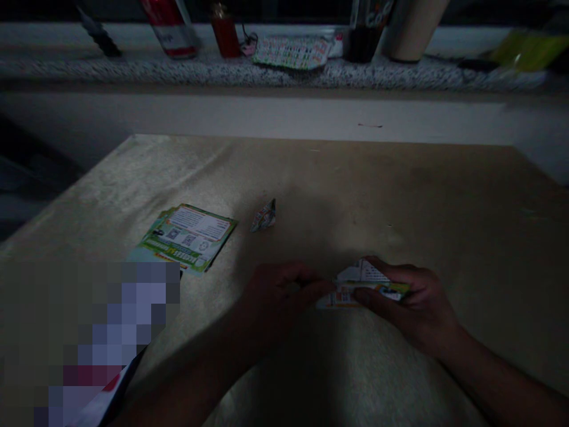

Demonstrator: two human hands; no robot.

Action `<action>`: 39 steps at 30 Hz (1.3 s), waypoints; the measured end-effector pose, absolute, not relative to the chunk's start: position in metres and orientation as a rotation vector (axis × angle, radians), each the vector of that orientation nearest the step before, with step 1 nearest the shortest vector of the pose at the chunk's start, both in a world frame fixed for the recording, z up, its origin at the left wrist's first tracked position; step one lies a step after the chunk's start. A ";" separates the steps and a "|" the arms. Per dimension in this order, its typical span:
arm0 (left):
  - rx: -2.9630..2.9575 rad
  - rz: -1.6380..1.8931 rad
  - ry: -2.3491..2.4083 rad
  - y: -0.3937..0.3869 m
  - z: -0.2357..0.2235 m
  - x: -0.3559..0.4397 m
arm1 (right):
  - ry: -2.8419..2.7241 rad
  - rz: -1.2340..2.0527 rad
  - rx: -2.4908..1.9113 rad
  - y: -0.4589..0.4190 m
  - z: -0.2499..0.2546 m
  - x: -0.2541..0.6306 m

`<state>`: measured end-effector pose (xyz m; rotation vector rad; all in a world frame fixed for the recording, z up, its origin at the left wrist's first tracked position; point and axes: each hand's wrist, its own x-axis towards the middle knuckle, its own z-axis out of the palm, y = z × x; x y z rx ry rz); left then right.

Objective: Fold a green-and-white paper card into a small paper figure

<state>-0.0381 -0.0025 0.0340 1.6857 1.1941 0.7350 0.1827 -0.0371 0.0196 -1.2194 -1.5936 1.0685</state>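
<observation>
In dim light, both my hands rest on a tan table (400,190) and work one piece of folded printed paper (362,283). My right hand (413,305) curls round the paper's right side, fingers closed on it. My left hand (278,293) pinches its left edge with closed fingers. A small folded paper shape (265,216) stands on the table beyond my left hand, apart from both hands. A green and white printed leaflet (191,237) lies flat to the left of it.
A blurred patch covers the lower left corner. Behind the table runs a speckled ledge (133,70) with a red and white can (171,26), a red lighter (225,31), a colourful sheet (291,52), a dark cup (365,32) and a pale tumbler (413,29).
</observation>
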 end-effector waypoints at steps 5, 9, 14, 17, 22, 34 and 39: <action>1.968 0.609 1.056 -0.002 0.030 -0.045 | -1.577 1.110 -1.224 -0.037 0.020 0.183; 2.325 0.595 0.893 -0.002 0.025 -0.052 | -1.561 1.191 -1.195 -0.038 0.020 0.183; 2.524 0.608 0.808 -0.002 0.025 -0.053 | -1.549 1.274 -1.127 -0.039 0.017 0.183; 2.562 0.608 0.792 -0.003 0.026 -0.052 | -1.517 1.333 -1.104 -0.040 0.016 0.183; 2.489 0.558 0.804 -0.005 0.025 -0.052 | -1.440 1.423 -1.046 -0.039 0.019 0.182; 2.271 0.483 0.763 -0.012 0.037 -0.046 | -1.419 1.511 -0.980 -0.039 0.020 0.180; 2.133 0.476 0.738 -0.016 0.039 -0.044 | -1.388 1.581 -0.956 -0.039 0.021 0.181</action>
